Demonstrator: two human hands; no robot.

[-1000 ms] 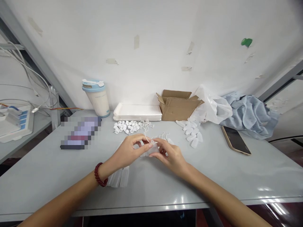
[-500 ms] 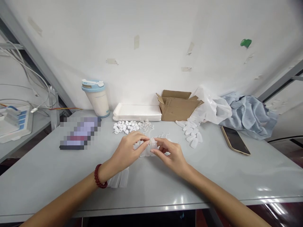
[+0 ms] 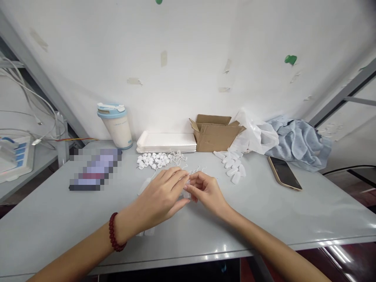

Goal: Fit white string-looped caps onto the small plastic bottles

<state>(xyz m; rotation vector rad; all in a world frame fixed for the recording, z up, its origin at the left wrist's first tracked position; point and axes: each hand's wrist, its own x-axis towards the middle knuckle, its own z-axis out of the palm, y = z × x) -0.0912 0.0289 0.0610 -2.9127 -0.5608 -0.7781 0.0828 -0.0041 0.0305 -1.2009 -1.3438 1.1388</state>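
Translucent plastic piece (image 3: 186,193) sits between our hands, low over the counter (image 3: 217,231). Our right hand (image 3: 210,194) pinches it, probably to steady something so small; our left hand (image 3: 160,197) arches over it, thumb and fingers apart, perhaps guarding it. Small white pieces (image 3: 152,159) lie just beyond, likely for easy reach, before the white stack (image 3: 167,141).

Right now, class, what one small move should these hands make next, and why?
Probably ease the left hand slightly aside while the right hand steadies the small translucent piece. The left fingers reach over it and partly hide it, and the right thumb and fingers appear to have a grip on it.
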